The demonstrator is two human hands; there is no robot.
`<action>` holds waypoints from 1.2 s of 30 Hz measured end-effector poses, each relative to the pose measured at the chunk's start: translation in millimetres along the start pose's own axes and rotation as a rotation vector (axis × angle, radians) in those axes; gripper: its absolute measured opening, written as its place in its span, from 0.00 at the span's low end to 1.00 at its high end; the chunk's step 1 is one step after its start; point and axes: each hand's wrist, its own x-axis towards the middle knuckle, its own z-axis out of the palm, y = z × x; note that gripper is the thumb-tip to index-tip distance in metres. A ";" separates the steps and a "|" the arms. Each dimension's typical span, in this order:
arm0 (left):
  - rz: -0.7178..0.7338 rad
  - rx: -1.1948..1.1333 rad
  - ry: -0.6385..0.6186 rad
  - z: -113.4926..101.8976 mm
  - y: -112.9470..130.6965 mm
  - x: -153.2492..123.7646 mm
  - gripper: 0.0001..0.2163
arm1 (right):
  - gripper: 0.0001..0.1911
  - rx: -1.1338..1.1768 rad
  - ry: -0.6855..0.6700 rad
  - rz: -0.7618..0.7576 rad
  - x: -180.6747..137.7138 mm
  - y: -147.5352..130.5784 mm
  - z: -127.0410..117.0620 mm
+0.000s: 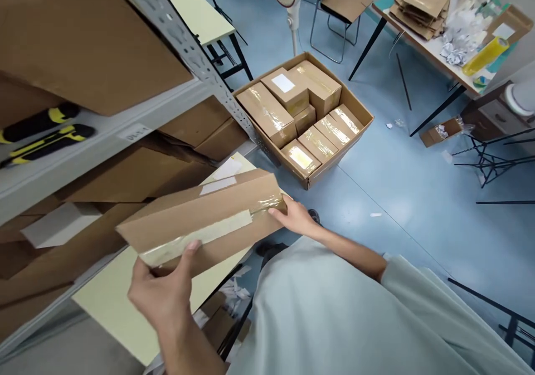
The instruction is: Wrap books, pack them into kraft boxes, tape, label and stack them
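Gripped at both ends: left hand [161, 294] under near-left end of box [204, 219], right hand [295, 216] steadying far-right end. Likely light, stiff cardboard; tape slippery, hold by edges.

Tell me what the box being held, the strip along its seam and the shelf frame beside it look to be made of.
Box: brown corrugated cardboard by its look, matte, with creased flaps. Strip: clear plastic packing tape, glossy, catching light. Shelf frame: probably painted metal, light grey, punched with slots. The left hand and right hand grip the box at either end.
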 end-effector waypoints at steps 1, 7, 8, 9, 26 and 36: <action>0.046 0.008 -0.017 7.7 25.7 -6.4 0.33 | 0.26 0.065 0.056 -0.013 -3.5 7.1 -16.8; 0.252 -0.064 -0.149 52.1 128.3 -22.2 0.39 | 0.28 0.442 0.317 -0.046 -11.0 48.8 -69.6; 0.276 -0.073 -0.174 59.9 138.8 -21.9 0.40 | 0.28 0.495 0.355 -0.043 -10.0 53.6 -74.4; 0.299 -0.070 -0.196 67.8 148.5 -21.2 0.41 | 0.29 0.546 0.395 -0.040 -8.8 57.6 -79.3; 0.957 -0.020 -0.565 254.7 339.9 13.4 0.40 | 0.35 0.884 0.882 -0.066 64.3 87.2 -183.9; 0.965 0.065 -0.813 451.6 443.7 29.2 0.27 | 0.33 0.956 0.924 0.109 153.5 151.5 -295.2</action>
